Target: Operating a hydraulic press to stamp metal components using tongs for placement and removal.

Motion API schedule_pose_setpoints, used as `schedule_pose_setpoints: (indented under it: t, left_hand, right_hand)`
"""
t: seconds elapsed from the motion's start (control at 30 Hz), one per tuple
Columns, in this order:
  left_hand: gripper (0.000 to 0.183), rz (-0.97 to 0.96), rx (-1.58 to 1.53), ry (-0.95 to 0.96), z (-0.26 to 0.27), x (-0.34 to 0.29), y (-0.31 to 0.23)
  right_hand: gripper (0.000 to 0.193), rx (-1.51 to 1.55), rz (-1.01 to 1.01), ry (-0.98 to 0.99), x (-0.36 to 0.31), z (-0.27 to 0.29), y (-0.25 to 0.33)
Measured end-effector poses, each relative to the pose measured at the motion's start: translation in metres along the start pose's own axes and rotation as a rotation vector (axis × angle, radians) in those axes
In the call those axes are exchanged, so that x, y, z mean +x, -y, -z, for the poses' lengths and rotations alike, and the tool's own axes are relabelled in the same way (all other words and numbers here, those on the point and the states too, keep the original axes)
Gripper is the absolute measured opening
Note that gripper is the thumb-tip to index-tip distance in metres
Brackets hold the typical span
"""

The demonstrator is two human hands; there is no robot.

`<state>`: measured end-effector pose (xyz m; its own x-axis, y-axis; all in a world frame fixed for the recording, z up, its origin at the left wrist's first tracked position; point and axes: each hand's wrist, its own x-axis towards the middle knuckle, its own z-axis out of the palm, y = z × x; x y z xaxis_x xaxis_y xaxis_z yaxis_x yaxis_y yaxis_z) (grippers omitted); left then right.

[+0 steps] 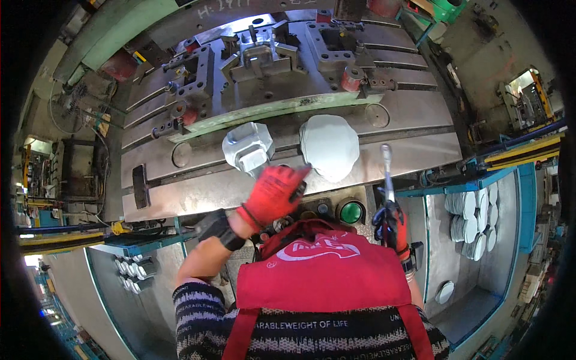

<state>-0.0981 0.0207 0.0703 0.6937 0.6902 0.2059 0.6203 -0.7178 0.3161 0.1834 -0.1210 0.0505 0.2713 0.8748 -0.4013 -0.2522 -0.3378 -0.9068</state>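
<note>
Press bed (414,150): die (259,69) at rear. Before die, formed part (249,146) left, blank stack (330,147) right. Left hand (277,195) near side of formed part; right hand (393,228) farther right, rod (387,171) in it, extending over bed. Near left, bin (150,312) containing pieces (133,273); near right, second bin (509,240) containing piled blanks (471,222).

White logo (318,248) + lettering on red apron (330,285); white caps on patterned shirt (300,337); handwritten white chars on dark beam (264,9); L glove (275,193) print too sm.
</note>
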Motion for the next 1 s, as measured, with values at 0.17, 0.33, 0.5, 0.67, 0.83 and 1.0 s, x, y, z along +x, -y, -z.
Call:
schedule_pose_setpoints:
  t: [0.17,0.33,0.5,0.67,0.83,1.0]
  left_hand:
    - [0.072,0.205,0.032,0.157,-0.059,-0.005,-0.026]
    - [0.071,0.310,0.117,0.114,-0.080,-0.001,-0.021]
    - [0.070,0.282,0.152,0.141,-0.086,0.002,-0.020]
    - [0.068,0.311,0.053,0.060,-0.089,-0.006,-0.011]
    - [0.066,0.319,-0.116,-0.031,-0.082,-0.009,-0.006]
    - [0.064,0.322,-0.334,-0.025,-0.057,-0.025,-0.007]
  right_hand:
    - [0.038,0.013,-0.073,0.271,0.003,-0.014,-0.001]
    - [0.041,0.026,-0.119,0.331,0.021,0.002,-0.054]
    - [0.037,-0.288,0.143,0.362,0.040,0.027,-0.107]
    - [0.035,0.156,-0.290,0.333,0.010,-0.011,-0.020]
    - [0.038,0.028,-0.197,0.402,0.007,-0.019,0.020]
    - [0.041,-0.087,-0.086,0.506,0.015,-0.041,0.078]
